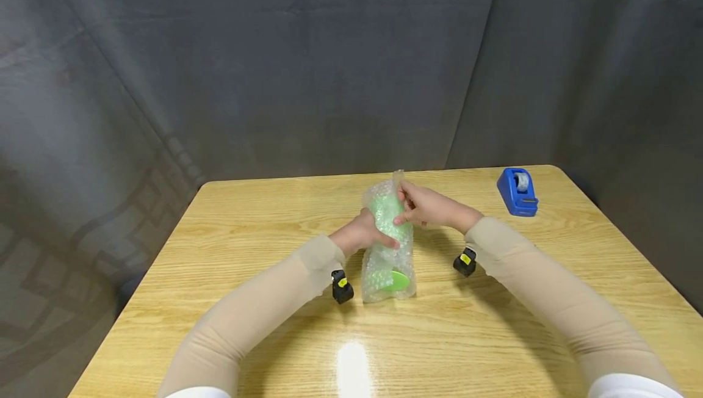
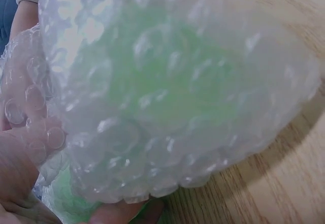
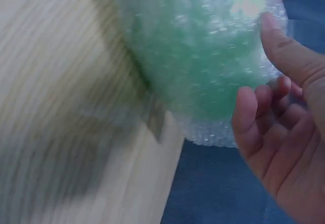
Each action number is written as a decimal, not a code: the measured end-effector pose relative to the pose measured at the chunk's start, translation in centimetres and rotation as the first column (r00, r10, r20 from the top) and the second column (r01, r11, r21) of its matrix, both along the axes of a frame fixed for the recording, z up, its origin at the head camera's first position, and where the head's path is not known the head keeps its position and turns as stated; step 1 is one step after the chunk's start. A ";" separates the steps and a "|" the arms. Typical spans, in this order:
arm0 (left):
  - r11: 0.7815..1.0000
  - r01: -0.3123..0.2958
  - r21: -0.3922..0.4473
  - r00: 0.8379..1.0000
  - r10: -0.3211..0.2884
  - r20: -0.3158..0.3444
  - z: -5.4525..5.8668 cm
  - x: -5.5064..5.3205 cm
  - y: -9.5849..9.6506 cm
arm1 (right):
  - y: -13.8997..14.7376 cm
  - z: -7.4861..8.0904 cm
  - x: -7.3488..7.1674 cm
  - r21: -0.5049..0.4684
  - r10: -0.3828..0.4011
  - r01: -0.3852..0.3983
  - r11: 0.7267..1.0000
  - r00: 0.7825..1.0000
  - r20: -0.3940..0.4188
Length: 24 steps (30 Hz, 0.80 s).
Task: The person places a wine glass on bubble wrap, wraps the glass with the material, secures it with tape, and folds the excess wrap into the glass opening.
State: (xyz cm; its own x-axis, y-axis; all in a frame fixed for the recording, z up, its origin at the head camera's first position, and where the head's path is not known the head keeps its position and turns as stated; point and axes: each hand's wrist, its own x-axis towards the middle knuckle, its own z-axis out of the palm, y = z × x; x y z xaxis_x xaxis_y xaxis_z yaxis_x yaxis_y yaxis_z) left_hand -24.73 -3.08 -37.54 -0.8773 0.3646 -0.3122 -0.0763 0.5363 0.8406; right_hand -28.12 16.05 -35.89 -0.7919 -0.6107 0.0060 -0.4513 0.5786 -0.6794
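Note:
A green, roughly cylindrical object [image 1: 387, 209] lies lengthwise on the table, rolled in clear bubble wrap [image 1: 384, 264]. Its bright green round end [image 1: 399, 281] shows through the wrap nearest me; its exact kind is obscured. My left hand [image 1: 365, 232] grips the bundle from the left, thumb across the top; the left wrist view shows fingertips [image 2: 119, 213] under the wrap's edge. From the right, my right hand [image 1: 434, 206] holds the far part of the wrap. In the right wrist view its thumb [image 3: 292, 54] lies against the wrap and the other fingers are curled beside it.
A blue tape dispenser [image 1: 517, 192] with a roll of tape stands at the back right of the wooden table [image 1: 247, 215]. Grey curtains [image 1: 307, 68] hang behind the table and at both sides. A small black camera sits at each wrist.

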 end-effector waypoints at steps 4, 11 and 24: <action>1.000 0.012 -0.011 1.000 -0.012 -0.016 0.0 0.0 0.1 | -0.3 0.3 -0.4 0.016 0.097 -0.095 0.995 0.985 -0.145; 0.997 0.001 -0.072 1.000 0.001 0.029 0.2 0.0 0.0 | -0.6 0.9 -0.4 0.155 0.179 -0.162 0.975 0.978 -0.102; 0.999 -0.010 -0.040 0.999 0.012 0.044 0.1 0.1 -0.1 | -3.0 3.7 0.6 0.454 0.195 -0.207 0.866 0.978 0.075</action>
State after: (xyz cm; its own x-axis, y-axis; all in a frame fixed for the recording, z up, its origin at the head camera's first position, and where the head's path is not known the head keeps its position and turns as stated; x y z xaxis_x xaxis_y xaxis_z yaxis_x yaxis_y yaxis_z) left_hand -24.61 -3.15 -37.41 -0.8662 0.3418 -0.3645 -0.1186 0.5680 0.8144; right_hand -27.53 13.08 -32.22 -0.6476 -0.6861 -0.3315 -0.5775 0.7258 -0.3738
